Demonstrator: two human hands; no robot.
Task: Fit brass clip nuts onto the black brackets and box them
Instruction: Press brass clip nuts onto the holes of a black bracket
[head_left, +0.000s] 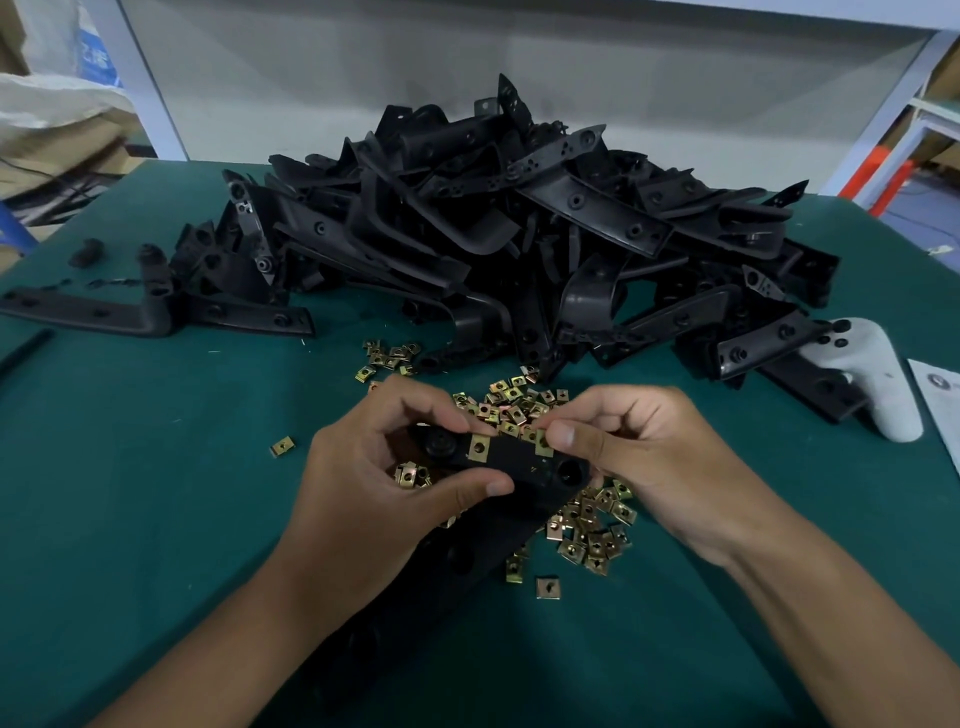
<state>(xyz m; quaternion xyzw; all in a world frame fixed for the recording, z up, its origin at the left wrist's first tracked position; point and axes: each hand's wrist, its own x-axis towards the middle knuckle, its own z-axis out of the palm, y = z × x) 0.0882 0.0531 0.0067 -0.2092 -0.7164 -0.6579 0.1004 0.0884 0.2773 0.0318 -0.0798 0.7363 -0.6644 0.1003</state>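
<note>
— Holding one black bracket (514, 462) in both hands, are we?

— Yes. Our left hand (374, 467) curls its grip round the bracket's left end, thumb underneath, fingers over the top edge. Our right hand (639, 457) pinches a brass clip nut (542, 446) against the bracket's upper edge, thumb pressed on it.

— Any nut seated already?

— We see one clip nut (478, 448) sitting on the bracket's edge, just left of the pinched one.

— And the loose nuts?

— A scatter of brass nuts (519, 402) lies just behind the bracket on the green surface (156, 493), more of them (592, 535) below and right of it, and a single nut (282, 447) well to its left.

— The other brackets?

— A big heap of black brackets (509, 234) rises behind the bracket, farther from us. A white controller (878, 379) lies at the heap's right edge, far right of the bracket.

— A box?

— We cannot tell.
</note>
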